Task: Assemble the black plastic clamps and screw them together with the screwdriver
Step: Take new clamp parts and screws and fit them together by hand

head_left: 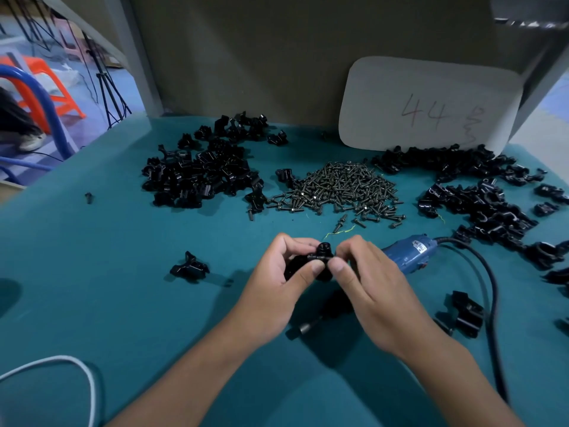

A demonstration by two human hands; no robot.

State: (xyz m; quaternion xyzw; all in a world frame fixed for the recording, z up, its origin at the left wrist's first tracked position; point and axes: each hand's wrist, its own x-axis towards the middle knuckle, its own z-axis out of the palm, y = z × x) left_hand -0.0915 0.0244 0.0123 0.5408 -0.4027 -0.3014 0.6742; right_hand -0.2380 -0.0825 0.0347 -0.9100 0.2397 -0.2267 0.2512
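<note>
Head view is looking down on a teal table (pixel 129 272), where both hands are meeting over one black plastic clamp (pixel 311 266). Left hand (pixel 277 285) is gripping it from the left, thumb and curled fingers clamped on its body; right hand (pixel 363 282) is pinching its right end between thumb and forefinger. Just behind the right hand, a blue electric screwdriver (pixel 406 251) is lying on the table, its black cord (pixel 489 291) looping toward the near edge. Farther back, a heap of dark screws (pixel 341 186) is sitting between two piles of clamp parts, one at left (pixel 200 174) and one at right (pixel 480 195). A single clamp piece (pixel 190 268) is resting well left of the hands.
</note>
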